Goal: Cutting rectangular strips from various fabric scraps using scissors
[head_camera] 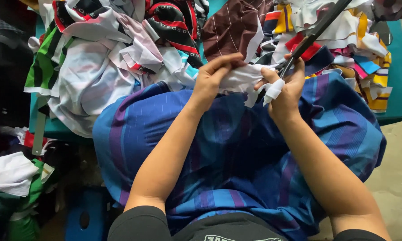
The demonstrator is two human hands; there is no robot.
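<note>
Blue cloth [236, 151] on lap | hands pinch white scrap [241, 79] | right hand [284, 89] holds scissors [314, 33]

Scraps piled around my lap

A blue and purple striped cloth [236, 151] covers my knees. Ahead, a heap of mixed fabric offcuts [120, 53] spreads over the teal table [401, 89]: white, green-striped, maroon, yellow. Down at my left lie white and green rags [11, 178] beside a blue stool [82, 218].
</note>
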